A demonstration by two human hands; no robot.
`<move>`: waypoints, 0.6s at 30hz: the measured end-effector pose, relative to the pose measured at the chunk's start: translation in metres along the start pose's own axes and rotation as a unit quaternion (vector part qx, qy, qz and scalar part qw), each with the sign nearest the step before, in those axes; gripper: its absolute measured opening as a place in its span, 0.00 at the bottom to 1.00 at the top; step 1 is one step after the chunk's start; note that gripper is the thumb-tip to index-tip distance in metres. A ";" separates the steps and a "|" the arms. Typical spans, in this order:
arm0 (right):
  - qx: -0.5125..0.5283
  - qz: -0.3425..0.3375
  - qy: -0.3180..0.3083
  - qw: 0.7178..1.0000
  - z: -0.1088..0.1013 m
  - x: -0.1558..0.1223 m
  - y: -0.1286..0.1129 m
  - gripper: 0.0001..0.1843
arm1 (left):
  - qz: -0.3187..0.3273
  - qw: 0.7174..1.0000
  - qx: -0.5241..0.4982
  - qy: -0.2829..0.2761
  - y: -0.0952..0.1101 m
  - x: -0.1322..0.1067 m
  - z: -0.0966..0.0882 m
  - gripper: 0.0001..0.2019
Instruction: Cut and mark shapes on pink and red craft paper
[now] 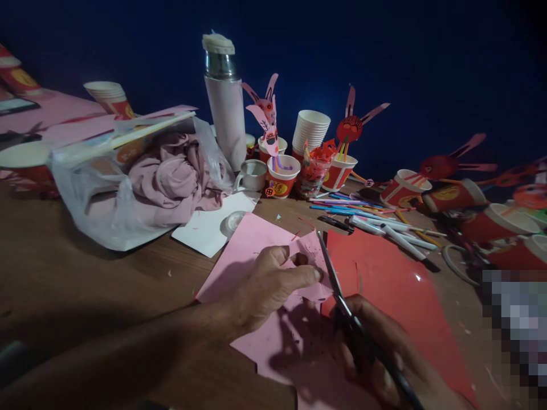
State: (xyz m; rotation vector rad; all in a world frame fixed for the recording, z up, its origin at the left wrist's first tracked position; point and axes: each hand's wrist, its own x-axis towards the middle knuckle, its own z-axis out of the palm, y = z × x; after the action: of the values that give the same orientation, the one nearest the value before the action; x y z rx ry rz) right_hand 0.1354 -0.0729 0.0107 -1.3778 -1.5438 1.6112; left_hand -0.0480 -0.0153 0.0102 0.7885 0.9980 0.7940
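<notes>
My left hand [269, 287] pinches a small piece of pink paper [310, 267] between thumb and forefinger, just above a larger pink sheet [243, 250] lying on the wooden table [85, 273]. My right hand [380, 353] is closed round the handles of a pair of scissors [331, 273]. The blades point away from me and lie against the right edge of the pink piece. A red sheet [393, 290] lies flat under and to the right of the scissors.
A plastic bag with pink cloth [145, 176] sits at the left. A flask [224, 99], stacked paper cups [310, 134] and cups with paper rabbit ears [280, 173] stand at the back. Pens and markers [371, 219] lie scattered at the right, beside tipped red cups [448, 196].
</notes>
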 end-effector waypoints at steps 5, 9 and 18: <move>0.007 0.017 -0.005 1.000 0.000 0.001 0.004 0.22 | -0.003 1.000 0.008 0.001 0.002 -0.001 0.002 0.07; 0.027 0.011 -0.012 0.999 0.002 0.003 0.001 0.25 | -0.006 1.000 -0.017 -0.006 -0.001 0.000 0.001 0.07; 0.043 0.017 0.006 0.999 0.001 0.002 0.001 0.27 | -0.015 0.999 -0.038 -0.030 -0.004 0.001 -0.001 0.10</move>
State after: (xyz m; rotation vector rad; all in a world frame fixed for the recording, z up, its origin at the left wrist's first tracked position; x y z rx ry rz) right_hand 0.1344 -0.0716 0.0094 -1.3715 -1.4348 1.6668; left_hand -0.0480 -0.0163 0.0057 0.7263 0.9193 0.7731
